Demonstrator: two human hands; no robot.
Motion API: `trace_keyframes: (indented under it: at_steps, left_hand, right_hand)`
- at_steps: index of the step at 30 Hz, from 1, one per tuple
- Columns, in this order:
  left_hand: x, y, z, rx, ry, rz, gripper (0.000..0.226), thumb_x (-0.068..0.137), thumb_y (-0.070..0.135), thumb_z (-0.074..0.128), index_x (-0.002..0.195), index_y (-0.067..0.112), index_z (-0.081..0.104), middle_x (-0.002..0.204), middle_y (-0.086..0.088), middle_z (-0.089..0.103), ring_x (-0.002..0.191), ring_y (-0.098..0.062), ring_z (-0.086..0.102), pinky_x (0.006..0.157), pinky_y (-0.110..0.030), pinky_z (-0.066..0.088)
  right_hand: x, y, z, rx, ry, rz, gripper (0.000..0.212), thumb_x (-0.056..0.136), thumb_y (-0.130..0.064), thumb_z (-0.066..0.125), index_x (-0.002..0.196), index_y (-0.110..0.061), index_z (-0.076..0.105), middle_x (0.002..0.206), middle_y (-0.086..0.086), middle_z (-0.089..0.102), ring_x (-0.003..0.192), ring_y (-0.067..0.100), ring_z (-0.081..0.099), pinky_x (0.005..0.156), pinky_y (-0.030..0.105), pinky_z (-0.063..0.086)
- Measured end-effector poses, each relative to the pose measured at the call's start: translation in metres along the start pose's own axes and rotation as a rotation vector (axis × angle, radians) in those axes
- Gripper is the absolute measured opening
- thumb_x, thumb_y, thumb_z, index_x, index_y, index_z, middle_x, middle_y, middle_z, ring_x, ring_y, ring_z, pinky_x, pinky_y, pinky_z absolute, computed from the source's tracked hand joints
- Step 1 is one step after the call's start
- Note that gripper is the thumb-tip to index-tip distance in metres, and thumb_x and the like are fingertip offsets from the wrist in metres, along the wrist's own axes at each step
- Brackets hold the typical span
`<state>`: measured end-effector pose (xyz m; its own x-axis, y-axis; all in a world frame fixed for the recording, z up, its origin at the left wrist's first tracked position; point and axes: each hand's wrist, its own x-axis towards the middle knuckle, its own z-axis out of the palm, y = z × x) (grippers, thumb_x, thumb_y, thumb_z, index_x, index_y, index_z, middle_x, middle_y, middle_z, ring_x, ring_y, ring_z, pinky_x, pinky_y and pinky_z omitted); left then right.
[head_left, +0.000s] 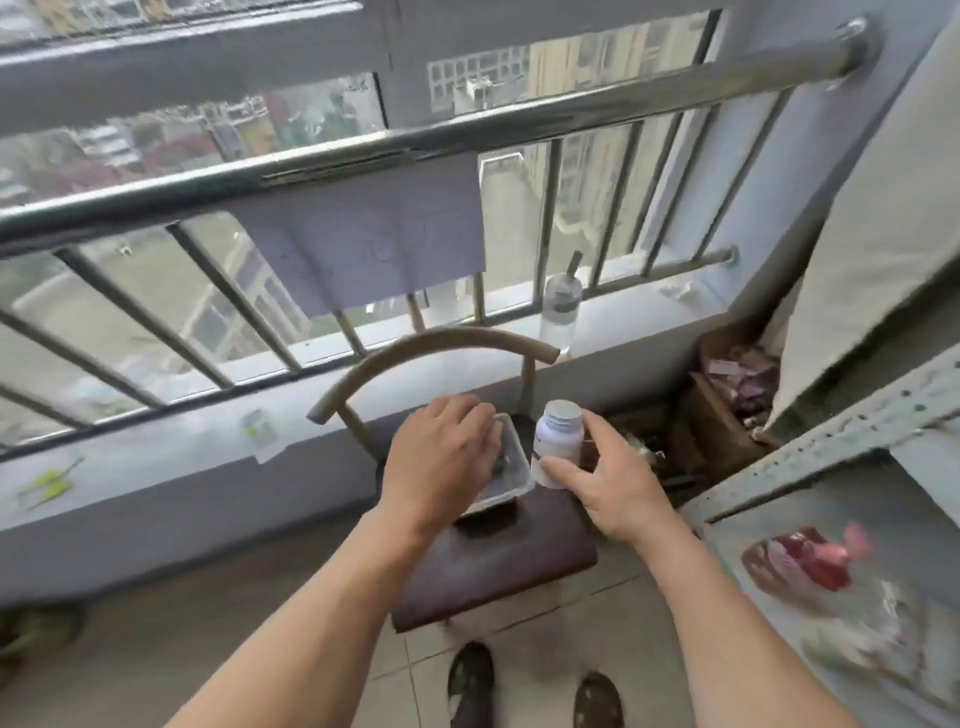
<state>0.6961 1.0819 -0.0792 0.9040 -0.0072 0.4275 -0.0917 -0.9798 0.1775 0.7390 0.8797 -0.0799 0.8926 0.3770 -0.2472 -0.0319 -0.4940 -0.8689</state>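
A small chair with a dark red seat (498, 561) and a curved back stands by the balcony railing. A clear plastic container (511, 467) sits on the seat with something dark inside. My left hand (436, 462) lies over the container, its fingers curled into it; what they hold is hidden. My right hand (608, 478) holds a small white bottle (557, 441) with a silvery top, upright, just right of the container.
A metal railing (363, 156) with a grey cloth (363, 234) hung on it runs across the back. A clear water bottle (560, 312) stands on the ledge. Cardboard boxes (727, 405) with clutter sit at the right, beside a grey shelf (831, 441).
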Motion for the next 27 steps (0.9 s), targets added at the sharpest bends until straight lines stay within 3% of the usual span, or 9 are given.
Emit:
trace_keyframes:
  at_steps: [2, 5, 8, 9, 12, 18, 21, 27]
  left_hand:
    - [-0.013, -0.028, 0.015, -0.006, -0.021, -0.044, 0.013, 0.088, 0.020, 0.064, 0.087, 0.010, 0.072, 0.089, -0.005, 0.072, 0.077, -0.027, 0.067, 0.067, -0.039, 0.055]
    - [-0.031, -0.059, 0.045, 0.000, -0.078, -0.116, 0.017, 0.088, 0.024, 0.059, 0.081, 0.013, 0.069, 0.083, -0.002, 0.070, 0.075, -0.027, 0.066, 0.061, -0.038, 0.053]
    - [-0.044, -0.085, 0.083, 0.016, -0.099, -0.140, 0.016, 0.087, 0.025, 0.060, 0.080, 0.015, 0.069, 0.081, 0.000, 0.069, 0.075, -0.025, 0.065, 0.060, -0.035, 0.050]
    - [-0.050, -0.093, 0.099, 0.019, -0.106, -0.143, 0.014, 0.087, 0.024, 0.062, 0.080, 0.015, 0.070, 0.081, 0.000, 0.069, 0.075, -0.024, 0.065, 0.060, -0.035, 0.050]
    - [-0.069, -0.112, 0.146, 0.018, -0.147, -0.168, 0.013, 0.087, 0.023, 0.062, 0.080, 0.015, 0.070, 0.081, 0.000, 0.068, 0.073, -0.024, 0.064, 0.060, -0.037, 0.051]
    - [-0.108, -0.128, 0.222, -0.020, -0.231, -0.242, 0.024, 0.092, 0.028, 0.051, 0.085, 0.014, 0.070, 0.086, -0.002, 0.070, 0.076, -0.026, 0.066, 0.063, -0.040, 0.054]
    - [-0.118, -0.128, 0.243, -0.018, -0.240, -0.264, 0.025, 0.091, 0.029, 0.051, 0.083, 0.015, 0.070, 0.085, 0.000, 0.070, 0.076, -0.024, 0.066, 0.062, -0.037, 0.053]
    - [-0.121, -0.123, 0.255, -0.013, -0.235, -0.312, 0.025, 0.089, 0.029, 0.050, 0.082, 0.017, 0.071, 0.084, 0.003, 0.070, 0.074, -0.021, 0.065, 0.059, -0.032, 0.049]
  right_hand:
    - [0.020, 0.007, 0.032, -0.021, -0.006, 0.008, 0.054, 0.085, -0.021, 0.077, 0.132, -0.030, 0.051, 0.117, -0.018, 0.058, 0.097, -0.021, 0.052, 0.077, -0.008, 0.031]
    - [0.053, 0.033, 0.079, -0.052, -0.043, 0.032, 0.062, 0.084, -0.025, 0.078, 0.136, -0.034, 0.047, 0.126, -0.017, 0.056, 0.111, -0.007, 0.053, 0.090, -0.002, 0.034]
    - [0.089, 0.070, 0.122, -0.088, -0.072, 0.060, 0.059, 0.079, -0.029, 0.079, 0.131, -0.037, 0.052, 0.128, -0.014, 0.056, 0.116, 0.005, 0.055, 0.104, 0.030, 0.046]
    - [0.100, 0.083, 0.135, -0.097, -0.079, 0.074, 0.060, 0.079, -0.030, 0.079, 0.132, -0.036, 0.052, 0.129, -0.013, 0.056, 0.118, 0.007, 0.056, 0.105, 0.035, 0.046]
    - [0.127, 0.122, 0.166, -0.132, -0.112, 0.129, 0.064, 0.081, -0.033, 0.078, 0.138, -0.031, 0.049, 0.129, -0.013, 0.056, 0.117, 0.007, 0.055, 0.103, 0.032, 0.044]
    - [0.156, 0.186, 0.200, -0.228, -0.131, 0.192, 0.042, 0.083, -0.039, 0.073, 0.120, -0.036, 0.054, 0.117, -0.016, 0.060, 0.105, 0.006, 0.059, 0.090, 0.030, 0.048]
    - [0.161, 0.197, 0.206, -0.374, -0.187, 0.237, 0.033, 0.086, -0.042, 0.069, 0.110, -0.039, 0.047, 0.109, -0.015, 0.063, 0.101, 0.015, 0.059, 0.085, 0.036, 0.049]
    - [0.173, 0.204, 0.213, -0.656, -0.344, 0.281, 0.036, 0.089, -0.052, 0.057, 0.116, -0.031, 0.047, 0.108, -0.004, 0.068, 0.104, 0.028, 0.061, 0.085, 0.039, 0.047]
